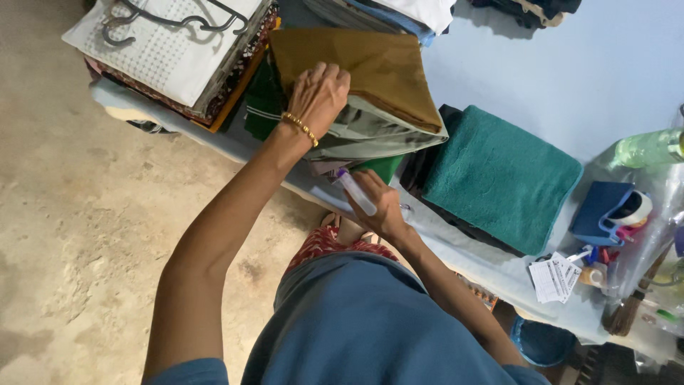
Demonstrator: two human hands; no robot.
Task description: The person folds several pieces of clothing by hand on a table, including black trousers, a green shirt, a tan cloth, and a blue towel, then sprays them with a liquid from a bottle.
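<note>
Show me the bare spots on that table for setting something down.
Bare table lies above the teal towel. It is crowded at the far left with the folded stack and hanger, and at the right edge with bottles.

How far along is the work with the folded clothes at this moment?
Done: folded cloths already sit stacked, including a teal towel and a patterned pile. In hand: the left hand presses on the brown folded cloth; the right hand holds a small white tube. Left: nothing unfolded is clearly visible.
</note>
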